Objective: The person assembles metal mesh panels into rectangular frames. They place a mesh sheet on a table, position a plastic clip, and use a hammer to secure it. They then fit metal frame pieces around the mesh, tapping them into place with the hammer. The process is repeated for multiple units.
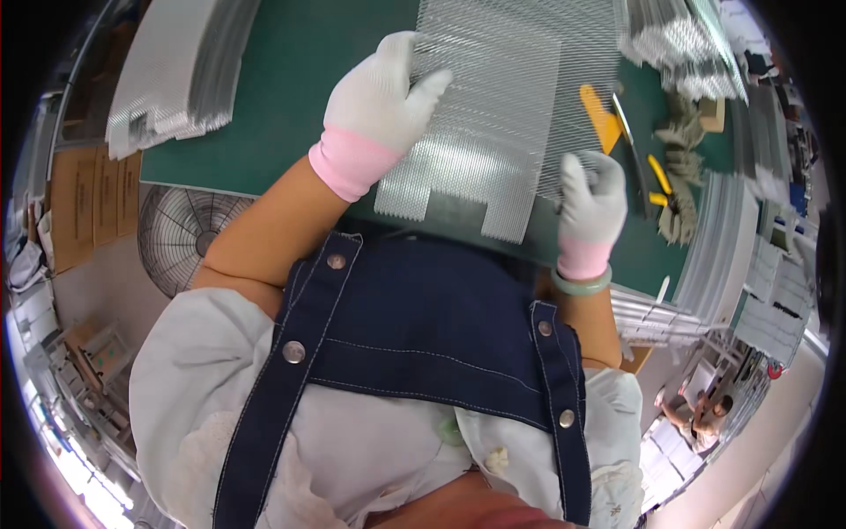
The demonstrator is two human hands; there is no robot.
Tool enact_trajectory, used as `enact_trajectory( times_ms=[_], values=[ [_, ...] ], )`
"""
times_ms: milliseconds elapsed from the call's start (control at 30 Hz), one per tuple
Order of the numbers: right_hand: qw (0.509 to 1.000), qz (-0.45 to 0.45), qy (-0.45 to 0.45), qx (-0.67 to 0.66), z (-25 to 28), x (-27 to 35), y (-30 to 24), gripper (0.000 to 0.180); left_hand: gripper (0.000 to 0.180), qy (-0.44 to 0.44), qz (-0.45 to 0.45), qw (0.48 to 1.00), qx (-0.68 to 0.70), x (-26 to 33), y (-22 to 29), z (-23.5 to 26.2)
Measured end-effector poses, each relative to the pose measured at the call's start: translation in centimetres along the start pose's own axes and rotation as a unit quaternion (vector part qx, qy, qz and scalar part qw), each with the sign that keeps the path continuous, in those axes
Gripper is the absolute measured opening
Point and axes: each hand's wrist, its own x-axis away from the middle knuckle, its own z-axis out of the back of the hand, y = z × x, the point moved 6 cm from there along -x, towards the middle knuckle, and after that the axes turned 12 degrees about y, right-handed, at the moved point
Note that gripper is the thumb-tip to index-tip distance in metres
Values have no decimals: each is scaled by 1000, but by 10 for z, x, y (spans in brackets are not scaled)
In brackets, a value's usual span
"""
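Observation:
A silvery metal mesh sheet [480, 132] with notches cut in its near edge lies in front of me, over a larger piece of mesh [586, 53]. My left hand [379, 106], in a white glove with a pink cuff, is closed at the sheet's left edge, its thumb over the mesh and some fingertips hidden. By the near right corner of the larger mesh is my right hand [595, 198], gloved alike, with a pale green bangle [582, 284] at the wrist. Its fingers are curled; what they hold, if anything, is hidden.
Mesh stacks stand at the left [181, 70] and far right [683, 44] of the green tabletop [291, 79]. Right of my right hand lie a yellow scraper-like tool [601, 119], yellow-handled pliers [658, 181] and a grey-green rag [680, 167]. A floor fan [189, 234] stands below the table's left edge.

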Motion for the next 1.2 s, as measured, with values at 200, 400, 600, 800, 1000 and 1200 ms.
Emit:
enact_trajectory(
  times_ms=[200,400,600,800,1000,1200],
  values=[
    [945,128,-25,299,14,51,48,46,54,-40,-5,999,-22,60,-28,-26],
    [924,101,-54,364,5,52,51,50,52,-46,4,998,-52,66,-33,-24],
    [890,109,-78,435,-2,50,54,56,51,-55,-3,991,-126,69,-40,-34],
    [881,112,-90,451,-4,48,56,56,48,-123,38,977,-172,62,-43,-41],
    [878,106,-98,456,-6,46,54,55,43,-72,9,985,-157,67,-45,-41],
    [870,92,-112,471,-9,45,52,56,48,-43,11,989,-140,70,-44,-39]
  ],
)
